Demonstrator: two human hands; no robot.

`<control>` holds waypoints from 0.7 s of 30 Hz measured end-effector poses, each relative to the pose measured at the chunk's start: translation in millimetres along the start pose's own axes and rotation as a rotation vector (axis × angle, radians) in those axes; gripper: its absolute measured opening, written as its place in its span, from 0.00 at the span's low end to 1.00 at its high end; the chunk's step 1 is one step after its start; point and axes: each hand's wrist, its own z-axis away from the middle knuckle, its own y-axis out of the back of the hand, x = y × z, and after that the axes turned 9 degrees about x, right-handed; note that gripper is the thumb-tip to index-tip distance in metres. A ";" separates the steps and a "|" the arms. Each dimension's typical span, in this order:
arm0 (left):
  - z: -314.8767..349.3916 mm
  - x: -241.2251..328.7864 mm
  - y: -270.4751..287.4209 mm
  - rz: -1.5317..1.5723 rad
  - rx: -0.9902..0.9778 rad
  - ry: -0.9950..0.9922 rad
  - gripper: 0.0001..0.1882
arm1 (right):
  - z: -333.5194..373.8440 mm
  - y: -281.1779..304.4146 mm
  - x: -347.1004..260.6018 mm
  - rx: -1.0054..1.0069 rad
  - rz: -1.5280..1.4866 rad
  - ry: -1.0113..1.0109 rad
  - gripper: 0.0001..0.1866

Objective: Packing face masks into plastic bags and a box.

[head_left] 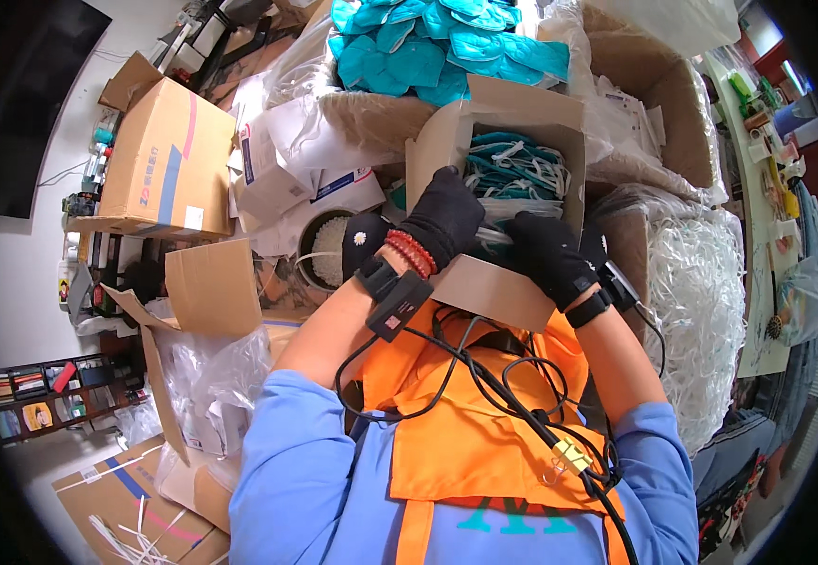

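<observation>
In front of me stands an open white carton (498, 287), its flaps raised. Teal face masks (514, 168) with white ear straps are packed inside it. My left hand (442, 212), in a black glove, is closed at the carton's left wall; its fingertips are partly hidden. My right hand (548, 256), also gloved in black, reaches over the near right side of the carton. Its fingers are bent down onto the masks nearest me, and their tips are hidden among them. Each wrist carries a strapped black device, with a red beaded bracelet (411, 252) on the left one.
Beyond the carton, a big pile of teal masks (447, 47) fills a lined box. White straps (696, 311) heap up in a bag at right. An open brown box (178, 155) and a tub of white pellets (324, 250) stand left. Black cables (484, 372) hang across my chest.
</observation>
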 end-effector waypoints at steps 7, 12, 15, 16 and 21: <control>0.0 -17.7 24.6 0.739 0.279 0.446 0.12 | -9.3 53.6 20.6 0.363 -0.089 0.090 0.06; -9.8 -13.5 43.1 1.121 0.339 0.345 0.12 | -11.4 92.5 17.5 0.569 -0.418 0.206 0.06; -15.3 0.6 52.4 0.930 0.404 0.358 0.14 | 0.2 111.5 4.4 0.326 -0.652 0.027 0.09; -15.3 4.2 56.5 0.838 0.422 0.365 0.14 | 3.5 115.6 -1.9 0.268 -0.770 -0.043 0.10; -18.9 24.2 76.4 0.946 0.580 0.294 0.12 | -1.3 102.8 5.1 0.232 -0.742 0.012 0.12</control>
